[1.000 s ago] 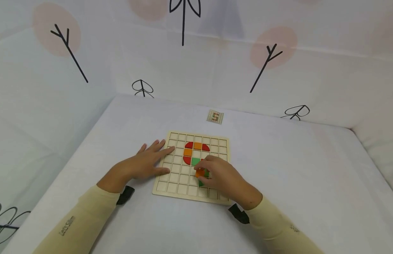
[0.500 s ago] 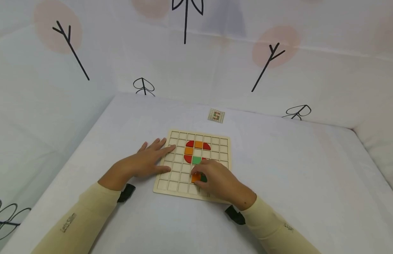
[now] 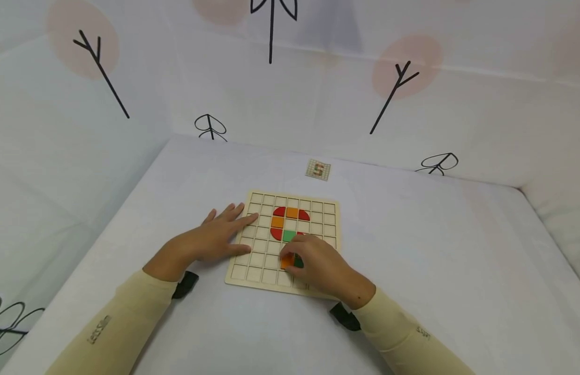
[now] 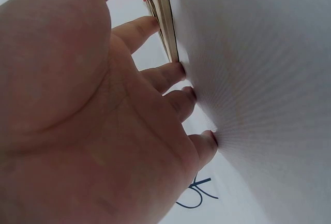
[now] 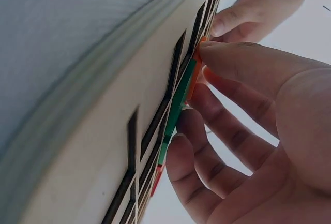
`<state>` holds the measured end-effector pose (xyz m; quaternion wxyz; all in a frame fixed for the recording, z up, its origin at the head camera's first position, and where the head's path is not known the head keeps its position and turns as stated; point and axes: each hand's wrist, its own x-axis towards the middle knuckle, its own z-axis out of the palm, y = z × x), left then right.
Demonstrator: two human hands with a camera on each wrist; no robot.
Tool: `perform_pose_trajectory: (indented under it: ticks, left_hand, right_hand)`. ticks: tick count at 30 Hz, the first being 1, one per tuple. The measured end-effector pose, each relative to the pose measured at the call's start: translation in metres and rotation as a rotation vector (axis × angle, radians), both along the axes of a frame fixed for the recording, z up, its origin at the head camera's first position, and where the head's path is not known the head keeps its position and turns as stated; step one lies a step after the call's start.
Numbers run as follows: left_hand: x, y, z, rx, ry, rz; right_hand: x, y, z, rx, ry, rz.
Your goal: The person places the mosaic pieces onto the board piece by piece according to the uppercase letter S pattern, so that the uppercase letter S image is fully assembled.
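Note:
A light wooden grid board (image 3: 257, 259) lies on the white table. My right hand (image 3: 320, 263) pinches an orange square tile (image 3: 287, 262) between thumb and fingers, low over the board's lower middle cells. Beside that tile is a dark green tile (image 3: 298, 261), partly hidden by the hand. Red rounded tiles (image 3: 276, 234), orange squares (image 3: 292, 212) and a light green square (image 3: 289, 236) sit in cells above. Fingers spread, my left hand (image 3: 217, 239) rests at the board's left edge, index finger and thumb on the board. The right wrist view shows the orange tile (image 5: 194, 81) under thumb and fingers.
Behind the board lies a small card (image 3: 318, 170) with a printed grid and a coloured S-like pattern. White patterned cloth (image 3: 318, 94) hangs behind and beside the white-covered table (image 3: 435, 260). A black strap (image 3: 345, 316) is at the right wrist.
My right hand has moved slightly left and toward me with the orange tile, mostly in the first half second. The left hand has stayed in place at the board's edge.

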<state>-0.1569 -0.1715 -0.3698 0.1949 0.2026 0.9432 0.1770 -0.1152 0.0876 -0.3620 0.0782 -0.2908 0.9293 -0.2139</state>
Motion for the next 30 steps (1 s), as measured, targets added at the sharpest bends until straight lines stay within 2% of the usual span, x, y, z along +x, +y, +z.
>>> perform_pose_trajectory:
  ticks: [30]
  left_hand:
    - [0.0017, -0.0006, 0.0011, 0.009, 0.002, 0.000]
  right_hand:
    - [0.0043, -0.0023, -0.0011, 0.012, 0.019, -0.013]
